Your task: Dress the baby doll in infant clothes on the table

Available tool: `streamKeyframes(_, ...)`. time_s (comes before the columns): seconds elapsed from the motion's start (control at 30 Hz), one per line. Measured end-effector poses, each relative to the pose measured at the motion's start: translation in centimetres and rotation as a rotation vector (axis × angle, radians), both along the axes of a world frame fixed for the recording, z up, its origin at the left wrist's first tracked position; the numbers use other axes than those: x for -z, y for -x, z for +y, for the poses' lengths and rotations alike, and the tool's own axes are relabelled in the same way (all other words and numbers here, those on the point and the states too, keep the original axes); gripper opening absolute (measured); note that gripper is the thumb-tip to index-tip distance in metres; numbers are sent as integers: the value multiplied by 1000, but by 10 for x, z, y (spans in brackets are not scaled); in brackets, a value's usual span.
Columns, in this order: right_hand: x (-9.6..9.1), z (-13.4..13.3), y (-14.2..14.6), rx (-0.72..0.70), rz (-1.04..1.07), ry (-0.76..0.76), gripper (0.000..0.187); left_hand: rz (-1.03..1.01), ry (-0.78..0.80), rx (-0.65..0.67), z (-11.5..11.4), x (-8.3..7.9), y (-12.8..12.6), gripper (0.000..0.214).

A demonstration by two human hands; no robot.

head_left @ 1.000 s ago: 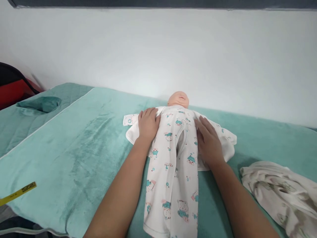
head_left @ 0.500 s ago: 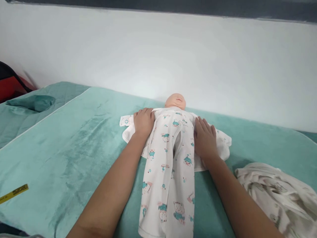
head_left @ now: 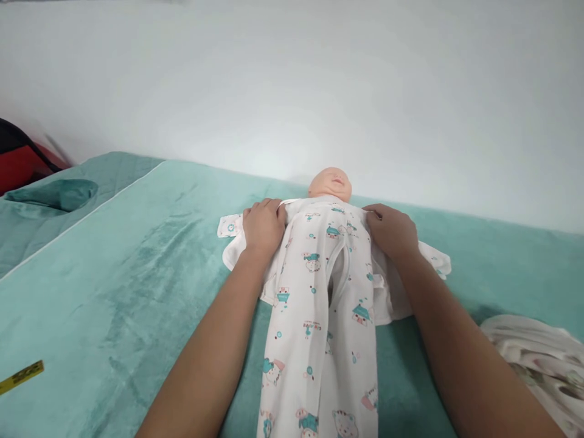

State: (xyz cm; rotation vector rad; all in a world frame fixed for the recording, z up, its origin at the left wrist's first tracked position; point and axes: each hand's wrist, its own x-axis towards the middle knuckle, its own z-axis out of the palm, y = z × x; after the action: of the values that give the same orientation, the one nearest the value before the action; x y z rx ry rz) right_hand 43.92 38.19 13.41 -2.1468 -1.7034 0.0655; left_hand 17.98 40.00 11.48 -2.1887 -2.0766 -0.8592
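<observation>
A baby doll lies on its back on a teal blanket, with its head toward the wall. It wears a white romper printed with teal and pink animals. My left hand grips the romper at the doll's shoulder, fingers curled into the cloth. On the other shoulder, my right hand has its fingers bent and pinching the fabric near the collar. Both sleeves lie spread out flat to the sides.
A crumpled white printed garment lies at the right edge. A yellow measuring tape shows at the lower left. A dark teal cloth and a red and black object sit at the far left. A white wall rises behind.
My right hand has moved up from the doll's side to its shoulder and closed on the cloth. The left hand stays at the other shoulder. The right sleeve now lies more spread out.
</observation>
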Motion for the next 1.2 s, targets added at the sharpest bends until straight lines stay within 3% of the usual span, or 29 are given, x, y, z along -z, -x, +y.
streamKeyframes(0.2,4,1,-25,89,95,-29,37,0,95,-87,5,-9,13,36)
streamKeyframes(0.4,6,1,-29,105,137,-70,33,-51,168,-110,10,-9,21,34)
streamKeyframes(0.57,11,-5,-21,15,200,-250,33,-144,107,-5,10,-7,20,38)
streamKeyframes(0.7,-8,-20,14,-163,313,-440,31,-110,116,-16,10,-7,19,36)
streamKeyframes(0.77,-25,-23,42,-349,277,-341,30,-69,143,-33,10,-7,19,34)
streamKeyframes(0.9,-56,-2,102,-692,-26,30,34,-5,161,-38,10,-9,18,38)
streamKeyframes(1.0,-64,23,136,-788,-276,267,29,7,161,-31,10,-9,18,40)
streamKeyframes(1.2,-56,50,164,-779,-511,385,25,24,231,-7,10,-10,20,39)
